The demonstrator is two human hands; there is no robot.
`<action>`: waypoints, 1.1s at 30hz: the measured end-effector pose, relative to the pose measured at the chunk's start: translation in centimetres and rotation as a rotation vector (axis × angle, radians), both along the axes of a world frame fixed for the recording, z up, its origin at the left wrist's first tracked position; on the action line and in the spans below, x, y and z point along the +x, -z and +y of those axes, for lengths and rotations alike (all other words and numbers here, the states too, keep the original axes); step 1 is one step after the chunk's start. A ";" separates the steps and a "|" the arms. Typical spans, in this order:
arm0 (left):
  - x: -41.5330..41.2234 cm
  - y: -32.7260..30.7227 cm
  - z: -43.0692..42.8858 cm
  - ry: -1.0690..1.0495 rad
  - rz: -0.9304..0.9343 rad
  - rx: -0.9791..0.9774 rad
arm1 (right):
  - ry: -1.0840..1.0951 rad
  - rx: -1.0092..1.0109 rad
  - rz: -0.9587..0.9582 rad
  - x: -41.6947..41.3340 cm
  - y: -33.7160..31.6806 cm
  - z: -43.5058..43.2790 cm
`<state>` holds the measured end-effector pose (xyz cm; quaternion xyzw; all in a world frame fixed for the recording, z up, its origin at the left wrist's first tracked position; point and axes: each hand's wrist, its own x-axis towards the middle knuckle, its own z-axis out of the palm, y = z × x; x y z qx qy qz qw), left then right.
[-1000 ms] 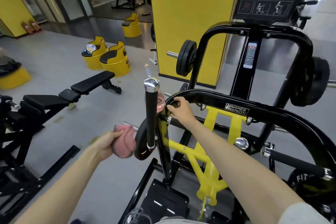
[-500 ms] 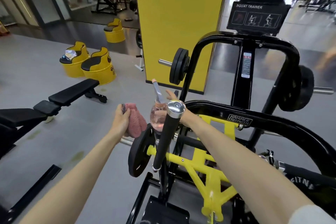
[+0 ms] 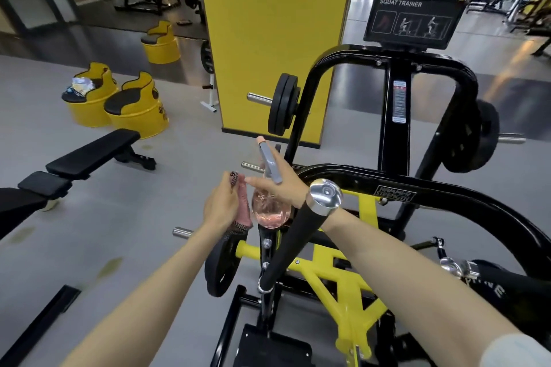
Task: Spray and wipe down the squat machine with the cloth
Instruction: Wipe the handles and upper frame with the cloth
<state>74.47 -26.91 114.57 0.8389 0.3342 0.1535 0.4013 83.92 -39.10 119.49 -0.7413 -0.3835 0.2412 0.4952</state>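
since half a second before, the left hand [image 3: 222, 205] had brought the pink cloth [image 3: 244, 202] in until it touched the spray bottle [image 3: 269, 211], which the right hand [image 3: 278, 185] had raised. left fingers curled round the cloth; right fingers gripped the bottle's neck under its grey nozzle. both were over the black and yellow squat machine [image 3: 447, 195], beside its chrome-capped handle [image 3: 325, 194]. a frame plate [image 3: 395, 194] read "hammer strength", a placard [image 3: 411, 21] "squat trainer"

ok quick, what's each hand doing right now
Left hand: closed, gripping the pink cloth.
Right hand: holding the spray bottle by its neck.
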 end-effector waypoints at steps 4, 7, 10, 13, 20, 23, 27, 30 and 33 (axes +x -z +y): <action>0.5 0.1 -1.5 0.067 0.004 0.072 | 0.040 -0.026 -0.050 0.2 0.3 0.5; 0.8 0.5 -1.1 0.066 0.022 0.060 | 0.141 -0.044 0.005 0.9 -0.2 -0.6; 0.8 1.2 0.1 0.026 0.021 0.005 | 0.144 -0.125 0.054 2.6 -0.9 -1.9; 0.4 2.1 1.0 0.004 0.037 -0.059 | 0.048 -0.279 0.098 2.3 -1.5 -2.6; -0.3 3.1 1.3 0.037 0.074 -0.155 | -0.090 -0.685 0.004 -2.3 -4.5 -8.4; -0.4 3.5 0.8 0.081 0.099 -0.176 | -0.089 -0.760 0.064 -1.9 -1.4 -8.2; 0.0 3.0 -0.2 0.151 0.142 -0.132 | -0.118 -0.729 0.078 -2.6 0.5 -8.0; 0.3 2.6 -0.4 0.183 0.152 -0.105 | -0.079 -0.697 0.115 -2.7 1.3 -7.8; 0.8 2.2 -0.2 0.156 0.171 -0.008 | -0.067 -0.642 0.161 -2.5 2.3 -8.1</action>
